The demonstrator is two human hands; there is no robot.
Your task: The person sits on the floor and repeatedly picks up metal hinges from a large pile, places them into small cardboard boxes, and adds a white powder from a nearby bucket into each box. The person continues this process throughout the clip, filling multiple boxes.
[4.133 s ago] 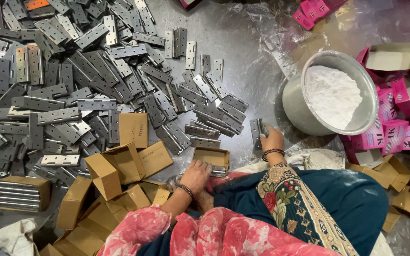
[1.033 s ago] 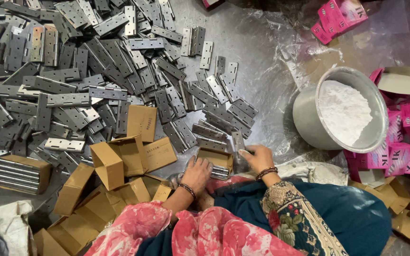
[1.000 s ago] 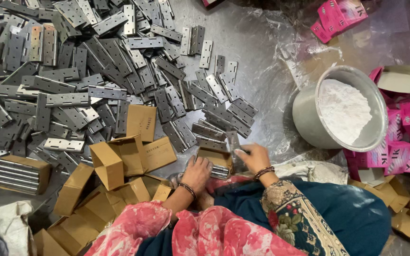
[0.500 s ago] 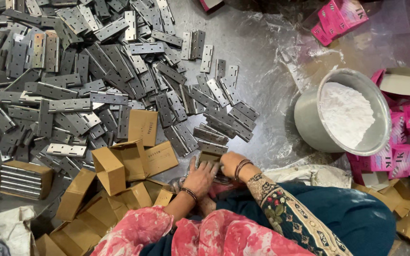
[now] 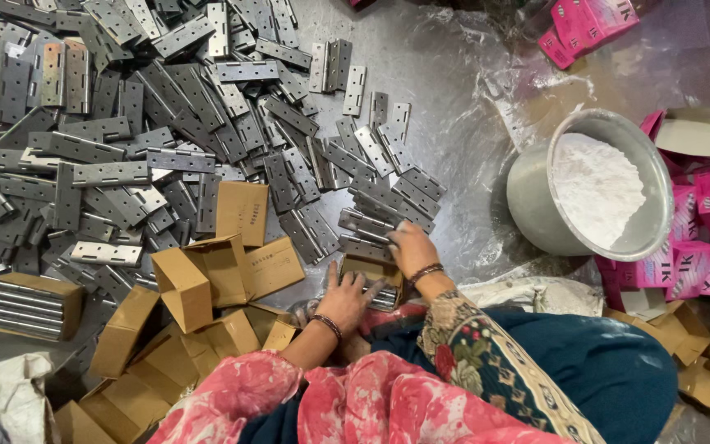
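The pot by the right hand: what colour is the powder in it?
White powder in a grey metal pot, clearest in the head view.

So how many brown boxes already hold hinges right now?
2. One filled box sits at the far left, showing a row of hinges. The other box lies between the left hand and right hand. More may be hidden in the pile.

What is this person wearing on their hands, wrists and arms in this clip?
Both hands are bare, no gloves. The left hand has a dark bangle at the wrist, the right hand a dark beaded bracelet. The right sleeve is dark teal with floral embroidery; a pink floral shawl drapes over the left arm.
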